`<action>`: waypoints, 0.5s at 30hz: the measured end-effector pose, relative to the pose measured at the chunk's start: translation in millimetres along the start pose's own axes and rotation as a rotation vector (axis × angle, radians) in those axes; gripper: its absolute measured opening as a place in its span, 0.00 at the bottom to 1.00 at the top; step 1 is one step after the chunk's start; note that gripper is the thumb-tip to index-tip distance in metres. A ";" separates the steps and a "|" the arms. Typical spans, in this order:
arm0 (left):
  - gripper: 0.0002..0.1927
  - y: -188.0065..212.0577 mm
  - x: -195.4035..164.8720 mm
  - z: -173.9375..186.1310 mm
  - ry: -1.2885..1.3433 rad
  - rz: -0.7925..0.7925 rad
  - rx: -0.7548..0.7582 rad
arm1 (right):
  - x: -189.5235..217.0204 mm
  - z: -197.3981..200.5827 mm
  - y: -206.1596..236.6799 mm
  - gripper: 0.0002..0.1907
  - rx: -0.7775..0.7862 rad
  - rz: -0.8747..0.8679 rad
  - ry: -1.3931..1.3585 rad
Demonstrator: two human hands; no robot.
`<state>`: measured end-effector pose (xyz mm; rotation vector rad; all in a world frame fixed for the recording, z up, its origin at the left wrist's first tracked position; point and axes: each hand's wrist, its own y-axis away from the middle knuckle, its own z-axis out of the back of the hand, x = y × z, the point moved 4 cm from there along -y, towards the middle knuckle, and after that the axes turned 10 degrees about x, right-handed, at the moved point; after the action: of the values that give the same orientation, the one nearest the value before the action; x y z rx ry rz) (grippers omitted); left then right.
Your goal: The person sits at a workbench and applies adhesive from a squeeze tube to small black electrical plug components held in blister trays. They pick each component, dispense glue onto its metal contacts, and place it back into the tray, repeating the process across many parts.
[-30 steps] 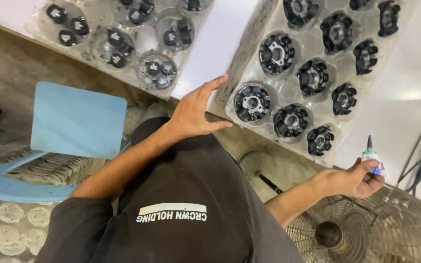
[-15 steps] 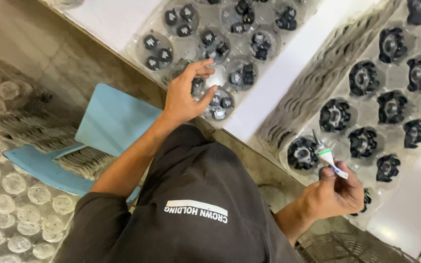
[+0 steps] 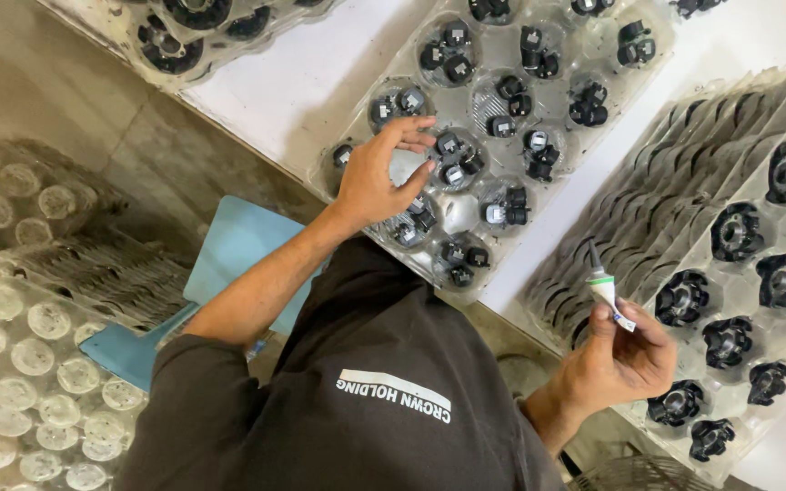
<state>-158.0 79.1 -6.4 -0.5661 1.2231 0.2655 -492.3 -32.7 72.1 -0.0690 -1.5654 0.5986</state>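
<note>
My left hand (image 3: 379, 177) reaches over a clear plastic tray (image 3: 458, 215) whose round cells hold small black parts (image 3: 455, 155). Its fingers are spread and curled above one cell, and nothing is visibly gripped. Lower right, my right hand (image 3: 620, 359) holds a small white and green tube (image 3: 604, 289) with a thin dark tip pointing up. That hand hovers beside a second clear tray (image 3: 661, 435) with several larger black round parts (image 3: 684, 295).
A stack of empty clear trays (image 3: 648, 205) lies between the two filled trays on the white table (image 3: 302, 82). Another filled tray (image 3: 193, 36) sits top left. Below the table are a blue stool (image 3: 238, 245), clear trays (image 3: 20, 364) and a wire grille (image 3: 629, 475).
My left hand left the tray of larger parts and came to the tray of small parts. My right hand rose with the tube from beside the grille to the tray's edge.
</note>
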 end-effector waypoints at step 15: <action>0.25 16.5 3.6 87.1 -0.241 -0.074 -0.249 | -22.5 -40.9 10.9 0.14 0.016 -0.005 -0.073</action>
<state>-94.3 139.8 5.5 -0.7699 0.9394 0.4148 -454.7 -18.9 45.7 -0.0316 -1.6310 0.6159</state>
